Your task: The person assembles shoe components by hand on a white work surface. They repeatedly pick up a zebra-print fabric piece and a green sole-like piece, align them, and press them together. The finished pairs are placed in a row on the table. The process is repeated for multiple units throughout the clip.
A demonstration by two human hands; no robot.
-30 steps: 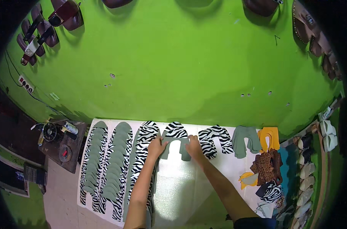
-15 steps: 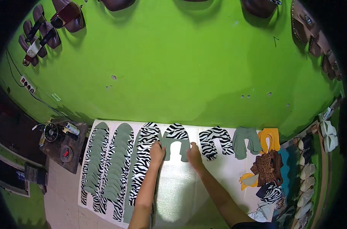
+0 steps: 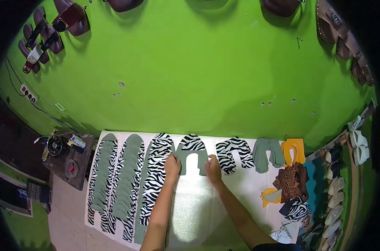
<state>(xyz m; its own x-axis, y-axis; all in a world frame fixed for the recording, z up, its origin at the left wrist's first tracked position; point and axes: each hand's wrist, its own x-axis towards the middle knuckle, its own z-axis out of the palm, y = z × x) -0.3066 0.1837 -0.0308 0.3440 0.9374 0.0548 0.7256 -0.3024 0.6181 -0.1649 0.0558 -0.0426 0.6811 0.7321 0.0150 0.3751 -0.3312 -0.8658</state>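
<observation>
One green U-shaped piece (image 3: 202, 163) between left hand (image 3: 172, 167) and right hand (image 3: 213, 169), near far edge of surface (image 3: 194, 205); zebra-striped arch (image 3: 192, 143) just beyond; cannot tell state of fingers, clamped or apart.

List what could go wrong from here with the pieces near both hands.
1. The grey-green, U-shaped, fabric-looking piece might shift crooked over the black-and-white zebra-print piece if the left hand and right hand move unevenly.
2. The left forearm crosses the overlapping black-and-white zebra-print row, so it could drag those pieces askew.
</observation>
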